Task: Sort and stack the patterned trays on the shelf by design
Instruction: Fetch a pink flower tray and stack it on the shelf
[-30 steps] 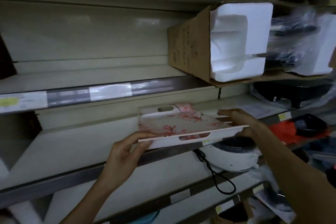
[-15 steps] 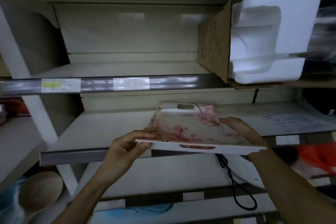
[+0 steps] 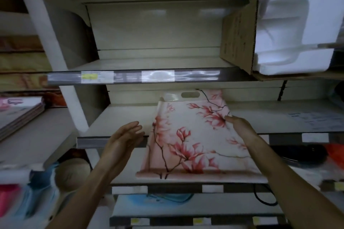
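A white tray [image 3: 193, 135] printed with pink magnolia flowers and dark branches tilts toward me, its far end with the handle slot over the middle shelf [image 3: 119, 117]. My right hand [image 3: 240, 126] grips the tray's right edge. My left hand [image 3: 124, 135] hovers just left of the tray with fingers straight, apart from it. No other patterned tray shows on this shelf.
A cardboard box [image 3: 238, 35] with white foam packing [image 3: 296, 24] sits on the upper shelf at right. Flat stacked items [image 3: 20, 111] lie on the left shelf. A black cord [image 3: 264, 199] hangs at lower right. Price-tag rails front each shelf.
My left hand has let go of the tray's left corner and opened beside it. The tray has tipped its face toward me, held by the right hand alone. The view shifted left.
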Action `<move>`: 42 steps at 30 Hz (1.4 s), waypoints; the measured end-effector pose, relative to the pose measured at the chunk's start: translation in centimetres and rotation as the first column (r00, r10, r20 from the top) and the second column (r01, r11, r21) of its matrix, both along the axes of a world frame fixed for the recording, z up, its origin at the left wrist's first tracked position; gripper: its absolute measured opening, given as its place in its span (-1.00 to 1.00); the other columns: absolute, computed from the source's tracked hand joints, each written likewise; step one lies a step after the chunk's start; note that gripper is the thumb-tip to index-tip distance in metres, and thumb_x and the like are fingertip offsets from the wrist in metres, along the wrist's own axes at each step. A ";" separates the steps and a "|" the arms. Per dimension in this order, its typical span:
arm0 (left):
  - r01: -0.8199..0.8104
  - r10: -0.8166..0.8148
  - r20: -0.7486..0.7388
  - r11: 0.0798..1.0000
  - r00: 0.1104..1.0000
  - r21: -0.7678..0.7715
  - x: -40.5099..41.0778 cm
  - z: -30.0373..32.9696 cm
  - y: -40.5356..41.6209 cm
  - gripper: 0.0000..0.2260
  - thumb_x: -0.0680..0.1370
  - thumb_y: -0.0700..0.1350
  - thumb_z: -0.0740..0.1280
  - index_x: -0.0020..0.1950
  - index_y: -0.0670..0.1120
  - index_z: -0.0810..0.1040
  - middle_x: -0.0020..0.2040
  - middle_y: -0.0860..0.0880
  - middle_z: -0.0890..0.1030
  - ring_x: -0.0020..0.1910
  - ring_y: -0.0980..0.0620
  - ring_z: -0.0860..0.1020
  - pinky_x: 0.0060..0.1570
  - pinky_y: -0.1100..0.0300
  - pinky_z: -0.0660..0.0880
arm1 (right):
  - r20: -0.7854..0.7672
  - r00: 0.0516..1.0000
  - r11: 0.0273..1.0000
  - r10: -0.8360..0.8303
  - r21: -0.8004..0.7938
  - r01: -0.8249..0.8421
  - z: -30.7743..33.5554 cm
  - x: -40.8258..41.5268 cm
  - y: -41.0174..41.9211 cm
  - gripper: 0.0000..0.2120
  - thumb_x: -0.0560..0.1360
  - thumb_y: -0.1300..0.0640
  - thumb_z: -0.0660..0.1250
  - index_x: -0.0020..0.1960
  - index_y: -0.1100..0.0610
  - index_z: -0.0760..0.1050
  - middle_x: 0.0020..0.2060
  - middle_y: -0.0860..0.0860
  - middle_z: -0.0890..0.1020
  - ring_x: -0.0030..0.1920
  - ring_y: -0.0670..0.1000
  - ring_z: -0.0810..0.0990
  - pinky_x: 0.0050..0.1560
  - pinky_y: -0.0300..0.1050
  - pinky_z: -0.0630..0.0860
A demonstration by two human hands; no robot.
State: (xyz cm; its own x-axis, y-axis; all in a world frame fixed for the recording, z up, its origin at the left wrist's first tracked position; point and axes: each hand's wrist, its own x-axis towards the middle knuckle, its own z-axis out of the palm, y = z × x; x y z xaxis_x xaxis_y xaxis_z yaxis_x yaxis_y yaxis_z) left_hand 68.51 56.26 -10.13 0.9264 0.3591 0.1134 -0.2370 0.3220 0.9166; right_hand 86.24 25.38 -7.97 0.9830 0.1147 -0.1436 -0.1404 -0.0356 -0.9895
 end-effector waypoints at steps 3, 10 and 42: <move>-0.021 0.037 -0.136 0.992 0.990 0.121 -1.4 0.0 0.0 -0.79 0.58 -0.13 0.29 0.19 -0.13 0.54 0.11 -0.24 0.61 0.03 -0.12 0.60 0.05 0.02 0.54 | 0.010 1.000 0.998 0.015 0.057 -0.016 -0.2 -2.2 2.6 -0.78 0.56 0.17 0.30 0.17 0.20 0.55 -0.29 0.07 0.63 -0.37 -0.02 0.57 -0.56 -0.39 0.42; -0.035 0.090 -0.185 0.959 0.979 0.281 -6.6 -0.3 3.6 -0.62 0.49 0.15 0.39 0.19 -0.06 0.62 0.12 -0.11 0.68 0.12 -0.09 0.64 0.20 -0.08 0.52 | 0.007 0.994 0.981 0.105 0.164 -0.104 -1.8 -7.3 9.2 -0.79 0.55 0.16 0.30 0.15 0.21 0.56 -0.18 0.07 0.68 -0.20 0.05 0.65 -0.12 -0.17 0.55; -0.661 0.753 -0.139 0.638 0.643 0.396 -42.4 -4.1 27.7 -0.76 0.60 0.04 0.26 0.13 -0.07 0.60 0.02 -0.10 0.70 0.06 -0.09 0.66 0.14 -0.14 0.56 | 0.158 0.794 0.768 0.586 0.204 -0.607 -4.3 -33.0 47.0 -0.79 0.58 0.18 0.27 0.21 0.09 0.52 0.00 0.01 0.63 -0.05 -0.05 0.58 -0.07 -0.29 0.48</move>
State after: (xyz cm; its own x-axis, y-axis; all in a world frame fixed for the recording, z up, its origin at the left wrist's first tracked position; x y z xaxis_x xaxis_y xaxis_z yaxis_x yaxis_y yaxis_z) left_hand 26.06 83.97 -14.25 0.4024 0.9081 0.1162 -0.0112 -0.1221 0.9925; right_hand 53.27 72.34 -12.29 0.7116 0.7015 0.0401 -0.0878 0.1455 -0.9855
